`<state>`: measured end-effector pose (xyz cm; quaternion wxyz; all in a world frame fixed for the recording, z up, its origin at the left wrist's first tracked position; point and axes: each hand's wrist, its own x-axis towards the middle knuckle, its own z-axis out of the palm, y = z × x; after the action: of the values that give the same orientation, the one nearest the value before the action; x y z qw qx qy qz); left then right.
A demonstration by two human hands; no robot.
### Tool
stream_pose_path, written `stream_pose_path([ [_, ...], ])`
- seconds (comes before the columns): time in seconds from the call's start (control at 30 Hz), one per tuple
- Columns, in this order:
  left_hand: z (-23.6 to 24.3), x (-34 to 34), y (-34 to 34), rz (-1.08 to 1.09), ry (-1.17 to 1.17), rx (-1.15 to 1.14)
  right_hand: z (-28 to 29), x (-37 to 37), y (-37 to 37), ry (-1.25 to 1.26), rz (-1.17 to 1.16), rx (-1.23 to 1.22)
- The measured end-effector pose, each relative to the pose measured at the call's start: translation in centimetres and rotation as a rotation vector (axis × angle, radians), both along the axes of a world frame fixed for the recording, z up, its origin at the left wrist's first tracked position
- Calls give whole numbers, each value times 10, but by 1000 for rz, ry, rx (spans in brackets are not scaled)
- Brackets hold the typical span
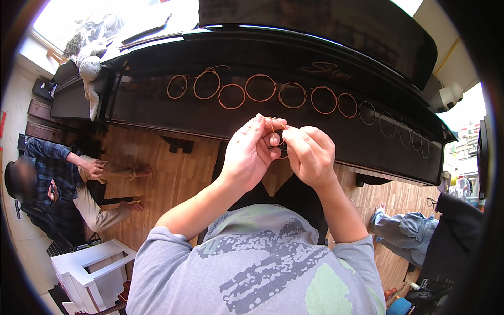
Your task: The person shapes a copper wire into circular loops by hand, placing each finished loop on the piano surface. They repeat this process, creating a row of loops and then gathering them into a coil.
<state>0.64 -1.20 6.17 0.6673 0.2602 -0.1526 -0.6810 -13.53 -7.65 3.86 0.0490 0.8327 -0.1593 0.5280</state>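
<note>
My left hand pinches a small coil of copper-coloured wire string between thumb and curled fingers, in front of the black piano's edge. My right hand closes its fingertips on the same coil from the other side. Part of the coil is hidden behind my fingers. Beyond my hands, several coiled copper-coloured strings lie in a row on the piano's glossy black surface. Toward the right end of the row the coils turn to thinner, silvery strings. One copper coil at the left has a loose end sticking out.
A grey plush toy hangs at the piano's left end. A person sits on the left, and another person's legs show at the right. A white stool-like piece and part of a guitar are at lower left.
</note>
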Motion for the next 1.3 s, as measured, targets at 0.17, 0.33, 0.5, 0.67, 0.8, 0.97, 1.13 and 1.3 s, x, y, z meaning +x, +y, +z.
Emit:
stream_pose_path([
  [0.17,-7,3,2,-21,-94,-67,2,-2,4,-107,131,266],
  [0.33,-9,5,4,-36,-89,-86,16,0,22,-334,291,944],
  [0.5,-5,4,4,-53,-84,-89,17,-1,20,-277,247,872],
  [0.67,-7,4,4,-98,-41,-94,14,-7,11,149,-110,211],
  [0.8,-15,4,1,-96,-117,-135,15,-4,14,227,-260,96],
  [0.97,-28,2,0,22,-111,-172,16,-2,18,299,-296,65],
  [1.13,-28,-5,1,114,-95,-167,16,-4,18,335,-255,51],
  [1.3,-21,-6,2,153,-89,-179,15,-4,19,287,-220,16],
])
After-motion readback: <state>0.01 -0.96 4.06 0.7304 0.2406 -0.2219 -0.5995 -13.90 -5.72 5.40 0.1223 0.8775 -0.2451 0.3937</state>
